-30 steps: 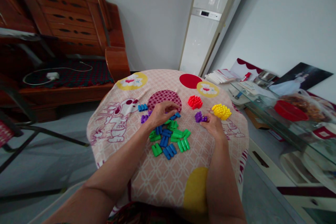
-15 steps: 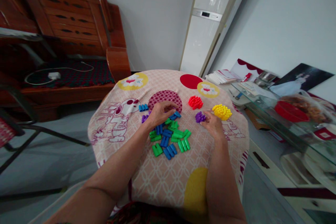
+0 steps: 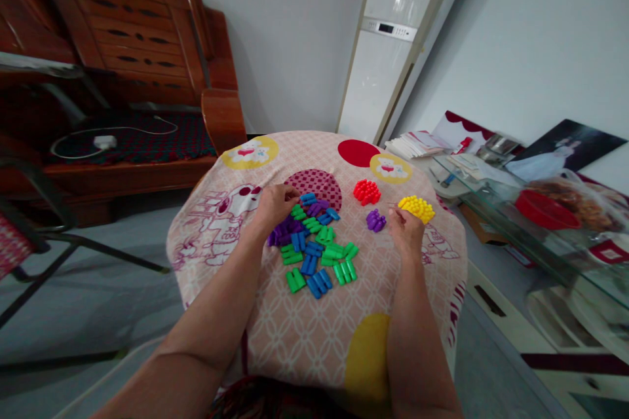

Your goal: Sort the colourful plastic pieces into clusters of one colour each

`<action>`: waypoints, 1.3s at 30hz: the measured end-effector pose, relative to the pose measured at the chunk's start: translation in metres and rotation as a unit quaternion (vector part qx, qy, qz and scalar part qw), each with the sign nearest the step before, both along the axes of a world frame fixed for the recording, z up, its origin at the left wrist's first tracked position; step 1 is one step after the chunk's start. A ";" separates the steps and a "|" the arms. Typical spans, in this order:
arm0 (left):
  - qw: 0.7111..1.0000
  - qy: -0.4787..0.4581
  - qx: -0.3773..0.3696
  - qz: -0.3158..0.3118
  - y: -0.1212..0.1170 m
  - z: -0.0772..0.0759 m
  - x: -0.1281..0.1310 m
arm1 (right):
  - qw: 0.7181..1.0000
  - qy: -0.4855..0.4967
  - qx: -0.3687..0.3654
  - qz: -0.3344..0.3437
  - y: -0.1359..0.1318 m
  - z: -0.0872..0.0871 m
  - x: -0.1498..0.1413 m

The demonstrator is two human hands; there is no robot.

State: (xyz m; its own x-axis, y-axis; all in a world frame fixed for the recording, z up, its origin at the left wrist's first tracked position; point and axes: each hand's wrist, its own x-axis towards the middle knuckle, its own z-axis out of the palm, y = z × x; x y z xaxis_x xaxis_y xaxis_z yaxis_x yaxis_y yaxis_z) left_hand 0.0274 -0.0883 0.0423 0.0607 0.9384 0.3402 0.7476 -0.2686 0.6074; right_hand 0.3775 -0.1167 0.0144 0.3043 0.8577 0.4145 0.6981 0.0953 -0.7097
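Note:
My left hand (image 3: 278,204) hovers at the upper left of a loose pile of plastic blocks, fingers bent together; whatever it pinches is hidden. Just right of its fingertips lies a blue block (image 3: 308,198). Purple blocks (image 3: 286,231) are heaped below the hand, with green blocks (image 3: 345,271) and blue blocks (image 3: 319,283) spread toward me. My right hand (image 3: 405,228) has its fingers curled together beside a small purple cluster (image 3: 376,220), apart from it. I cannot see what, if anything, those fingers hold. Behind that hand sits a yellow cluster (image 3: 417,208).
A red cluster (image 3: 366,192) stands farther back on the patterned tablecloth (image 3: 304,340). To the right is a glass shelf (image 3: 511,203) with a red bowl (image 3: 546,215) and papers. A wooden bench (image 3: 142,78) stands at the back left.
My left hand has moved left and slightly back, uncovering green, blue and purple blocks. My right hand has drawn off the small purple cluster to the right, leaving it on the cloth.

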 end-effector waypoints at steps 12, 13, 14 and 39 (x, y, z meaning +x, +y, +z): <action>0.983 0.152 -0.083 -0.063 0.012 -0.010 0.038 | 0.999 -0.040 0.011 -0.028 -0.001 0.000 -0.008; 0.983 0.148 -0.083 -0.065 0.012 -0.010 0.039 | 0.999 -0.041 0.012 -0.033 -0.001 0.000 -0.008; 0.984 0.145 -0.082 -0.067 0.012 -0.011 0.039 | 0.998 -0.042 0.013 -0.036 -0.001 0.001 -0.008; 0.992 0.059 0.031 -0.106 -0.007 0.026 0.087 | 0.997 -0.036 0.009 -0.071 -0.001 0.001 -0.011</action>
State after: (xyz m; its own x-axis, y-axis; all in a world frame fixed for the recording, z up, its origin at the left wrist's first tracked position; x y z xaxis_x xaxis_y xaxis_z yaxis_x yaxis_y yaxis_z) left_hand 0.1149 -0.0956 0.0685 0.2971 0.8778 0.3756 0.7349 -0.4614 0.4969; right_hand 0.3664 -0.1173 0.0155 0.3912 0.8004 0.4542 0.7545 0.0037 -0.6563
